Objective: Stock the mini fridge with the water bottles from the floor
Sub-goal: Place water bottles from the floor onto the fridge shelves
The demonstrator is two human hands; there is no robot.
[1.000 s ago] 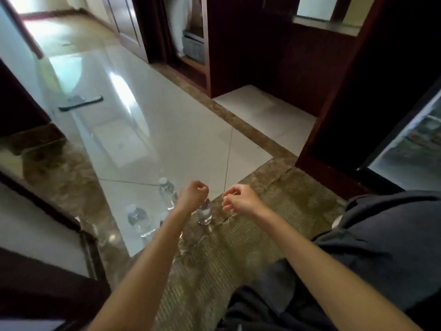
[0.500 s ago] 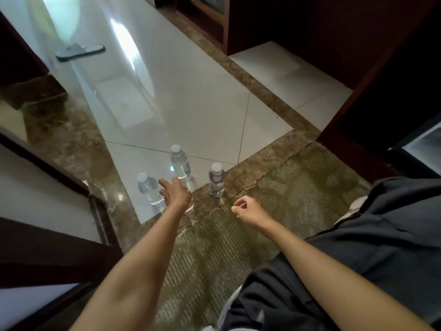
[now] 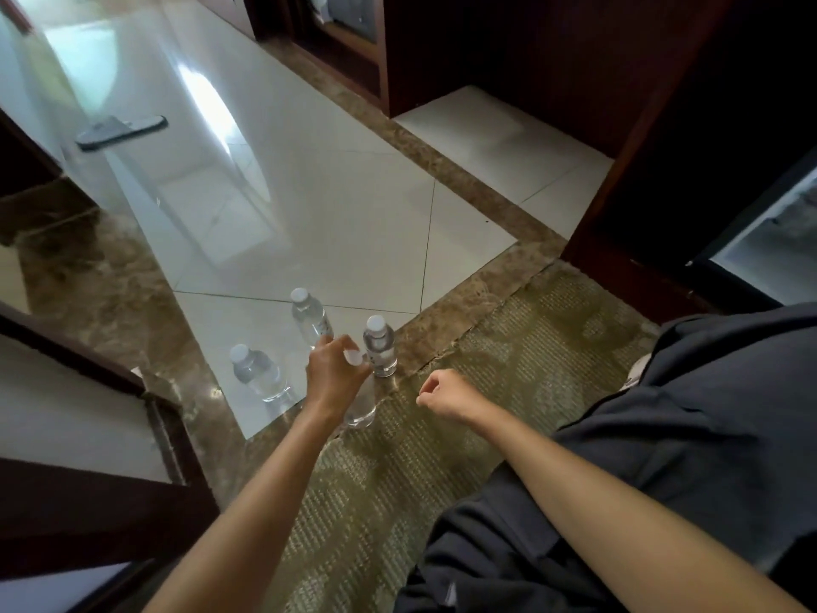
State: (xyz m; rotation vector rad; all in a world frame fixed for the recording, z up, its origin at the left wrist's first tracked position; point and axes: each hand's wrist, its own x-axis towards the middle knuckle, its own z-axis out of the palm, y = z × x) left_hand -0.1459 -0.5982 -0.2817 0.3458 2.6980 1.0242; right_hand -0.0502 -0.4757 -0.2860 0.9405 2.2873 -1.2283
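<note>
- The fingers point(image 3: 337, 345) of the left hand point(image 3: 334, 376) curl down round the neck of the nearest clear plastic water bottle point(image 3: 360, 411). Its white cap shows between the fingertips and the thumb, just below the middle of the frame.
- This bottle stands upright, with its base at the edge of the white tile where the brown marble border point(image 3: 446, 342) begins.
- The fingers point(image 3: 426, 387) of the right hand point(image 3: 442, 393) are folded into a loose fist that holds nothing. The hand hangs over the olive patterned carpet point(image 3: 508, 360), to the right of the gripped bottle and apart from it.
- Three more clear, white-capped bottles stand upright on the glossy white tile floor point(image 3: 353, 205):
  - the right bottle point(image 3: 379, 347) is just beside the left hand's fingertips;
  - the far bottle point(image 3: 309, 318) is just above the hand, its lower part hidden by the fingers;
  - the left bottle point(image 3: 256, 373) stands apart, towards the left.
- The person's dark grey clothing point(image 3: 707, 413) fills the lower right of the frame, and both bare forearms reach in from the bottom edge.
- The pale interior of the open mini fridge point(image 3: 778, 267) shows at the right edge, framed by dark wood.
- A dark flat phone-like slab point(image 3: 121, 131) lies on the tile at the upper left.
</note>
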